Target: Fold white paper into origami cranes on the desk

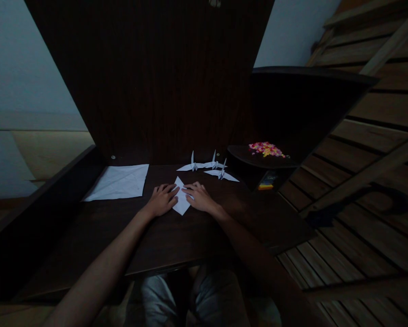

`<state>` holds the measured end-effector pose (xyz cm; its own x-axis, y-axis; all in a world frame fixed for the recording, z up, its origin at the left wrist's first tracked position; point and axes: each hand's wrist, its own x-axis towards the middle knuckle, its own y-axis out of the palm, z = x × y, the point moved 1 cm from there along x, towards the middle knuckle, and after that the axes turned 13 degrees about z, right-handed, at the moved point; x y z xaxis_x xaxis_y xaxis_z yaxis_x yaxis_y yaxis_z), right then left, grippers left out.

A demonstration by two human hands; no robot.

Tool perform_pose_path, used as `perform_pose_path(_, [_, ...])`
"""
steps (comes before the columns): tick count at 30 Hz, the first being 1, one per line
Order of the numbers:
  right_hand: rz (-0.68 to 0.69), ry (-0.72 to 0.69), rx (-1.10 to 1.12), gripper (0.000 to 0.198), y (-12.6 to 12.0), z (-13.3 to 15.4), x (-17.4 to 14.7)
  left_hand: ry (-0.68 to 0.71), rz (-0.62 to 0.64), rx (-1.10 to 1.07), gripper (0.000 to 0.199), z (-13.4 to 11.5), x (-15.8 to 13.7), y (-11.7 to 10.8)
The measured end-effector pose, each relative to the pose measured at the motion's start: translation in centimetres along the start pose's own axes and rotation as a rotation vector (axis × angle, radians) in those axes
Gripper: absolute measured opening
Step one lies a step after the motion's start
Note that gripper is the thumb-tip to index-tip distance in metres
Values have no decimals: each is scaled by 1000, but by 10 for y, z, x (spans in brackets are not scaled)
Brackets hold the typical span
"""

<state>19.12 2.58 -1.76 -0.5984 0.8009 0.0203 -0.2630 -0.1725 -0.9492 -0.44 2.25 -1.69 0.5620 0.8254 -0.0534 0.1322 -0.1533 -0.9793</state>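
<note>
A white folded paper [182, 206], diamond-shaped with its points up and down, lies on the dark wooden desk. My left hand [161, 200] rests on its left side, with the fingers spread and the tips on the paper. From the right, my right hand [200, 197] lays its outstretched fingers over the other side. Both hands are open, pressing the paper against the desk rather than gripping it. Just beyond stand three white paper cranes: a left one [194, 166], a middle one [216, 165] and a nearer one [222, 173].
A creased white paper sheet [122, 182] lies at the left on the desk [176, 245]. To the right, a small shelf [239, 152] carries a pile of pink, red and yellow bits [267, 149]. Beneath it is a small dark pack with a yellow edge [267, 180]. A tall dark panel [152, 81] rises behind.
</note>
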Motion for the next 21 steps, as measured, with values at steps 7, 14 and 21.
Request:
perform_pose_path(7, [12,16,21,40,0,-1,3,-36,14,92,51,-5,5,-1])
perform_pose_path(14, [7,7,28,39,0,-2,2,-60,12,58,54,-5,10,-1])
perform_pose_path(21, [25,0,56,40,-1,-5,1,4,21,-22,48,10,6,-4])
